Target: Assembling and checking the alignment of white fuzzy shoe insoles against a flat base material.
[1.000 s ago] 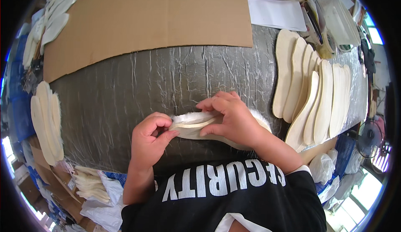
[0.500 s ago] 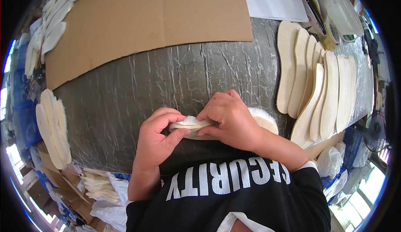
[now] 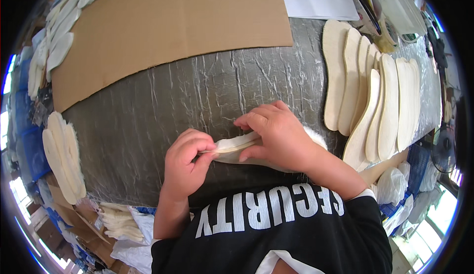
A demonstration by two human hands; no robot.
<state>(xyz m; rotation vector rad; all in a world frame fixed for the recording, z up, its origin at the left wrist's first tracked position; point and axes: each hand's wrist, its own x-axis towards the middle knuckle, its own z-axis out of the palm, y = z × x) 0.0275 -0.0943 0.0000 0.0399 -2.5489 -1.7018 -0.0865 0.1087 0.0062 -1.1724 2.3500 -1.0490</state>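
Note:
A pale insole [image 3: 230, 156] with white fleece lining is tilted up on its long edge near the table's front. My left hand [image 3: 190, 158] is closed on its left end, pinching the layers between thumb and fingers. Farther right along the insole, my right hand [image 3: 281, 138] straddles it with thumb and index finger spread apart. The right thumb lies by the near face, while the fingertips are raised above the fleece edge. White fleece also shows behind the right wrist; the hand hides the insole's middle, so I cannot tell whether it is the same piece.
Rows of insoles [image 3: 390, 108] lie overlapping on the right of the dark, film-covered table [image 3: 197, 89]. A small stack of fleece insoles [image 3: 64, 155] rests at the left edge. Cardboard [image 3: 182, 19] covers the far left, beside white paper [image 3: 320, 1] and a clear plastic container [image 3: 397, 7].
My right hand's fingers have let go of the edge and spread apart, moving slightly right. The left hand still pinches the insole's end. The whole view has shifted a little.

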